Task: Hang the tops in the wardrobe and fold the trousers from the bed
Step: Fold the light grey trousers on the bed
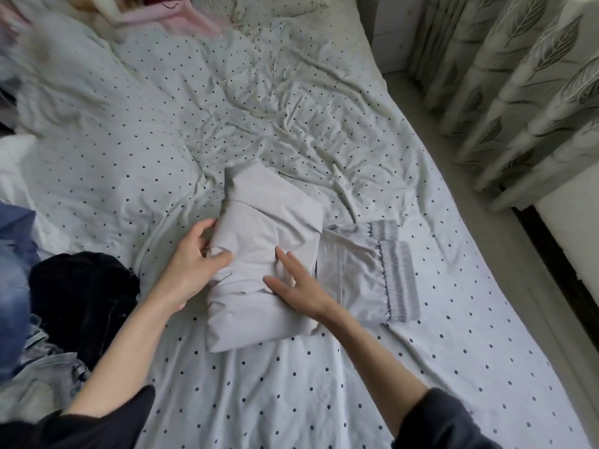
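Observation:
Pale grey trousers lie partly folded on the dotted bed sheet, in the middle of the head view. Their elastic waistband sticks out flat to the right of the folded bundle. My left hand grips the bundle's left edge, thumb on top and fingers curled under the fabric. My right hand presses flat on the top of the bundle with straight fingers spread.
A black garment and blue denim are heaped at the left of the bed. Pink clothing lies at the far end. Leaf-patterned curtains hang along the right, beside the bed's edge.

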Motion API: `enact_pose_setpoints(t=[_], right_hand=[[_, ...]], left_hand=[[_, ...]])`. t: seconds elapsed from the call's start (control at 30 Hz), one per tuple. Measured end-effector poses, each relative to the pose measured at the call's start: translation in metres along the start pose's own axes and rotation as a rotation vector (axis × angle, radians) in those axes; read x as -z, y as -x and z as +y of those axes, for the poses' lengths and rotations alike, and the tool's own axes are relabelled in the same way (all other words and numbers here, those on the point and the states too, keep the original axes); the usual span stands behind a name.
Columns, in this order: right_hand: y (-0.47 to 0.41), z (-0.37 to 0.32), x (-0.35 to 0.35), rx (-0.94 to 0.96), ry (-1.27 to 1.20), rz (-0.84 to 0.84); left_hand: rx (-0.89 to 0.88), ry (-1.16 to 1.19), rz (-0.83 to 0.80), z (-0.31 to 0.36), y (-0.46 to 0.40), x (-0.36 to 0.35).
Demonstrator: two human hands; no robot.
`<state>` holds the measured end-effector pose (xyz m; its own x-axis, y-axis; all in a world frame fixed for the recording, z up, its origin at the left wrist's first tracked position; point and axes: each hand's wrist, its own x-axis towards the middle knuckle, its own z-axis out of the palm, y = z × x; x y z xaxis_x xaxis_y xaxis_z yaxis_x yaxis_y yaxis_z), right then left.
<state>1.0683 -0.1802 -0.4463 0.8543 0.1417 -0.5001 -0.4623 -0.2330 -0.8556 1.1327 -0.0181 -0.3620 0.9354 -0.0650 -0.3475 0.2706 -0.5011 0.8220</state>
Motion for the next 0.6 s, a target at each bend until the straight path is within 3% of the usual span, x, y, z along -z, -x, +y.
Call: enact_pose_setpoints(t=[0.1, 0.3, 0.37, 0.43, 0.53, 0.6], right_hand=[[0.003, -0.009, 0.005, 0.025, -0.217, 0.005], [0.06, 0.022, 0.077, -0.015, -0.627, 0.421], [0.075, 0.032, 0.1, 0.003, -0.622, 0.471], [0.08, 0.042, 0.115, -0.029, -0.536, 0.487], [0.076, 0.061, 0.124, -0.114, -0.296, 0.586], [0.069, 0.076, 0.13, -0.162, -0.15, 0.628]], left_hand=[[-0.076, -0.099, -0.007, 0.023, 0.004, -0.001], [-0.214, -0.154, -0.196, 0.046, 0.023, -0.087], [-0.236, -0.069, -0.35, 0.048, 0.028, -0.119], [-0.322, -0.162, -0.445, 0.038, 0.03, -0.146], [-0.567, -0.629, -0.42, 0.003, 0.029, -0.166], [-0.572, -0.905, -0.448, -0.023, 0.025, -0.171]])
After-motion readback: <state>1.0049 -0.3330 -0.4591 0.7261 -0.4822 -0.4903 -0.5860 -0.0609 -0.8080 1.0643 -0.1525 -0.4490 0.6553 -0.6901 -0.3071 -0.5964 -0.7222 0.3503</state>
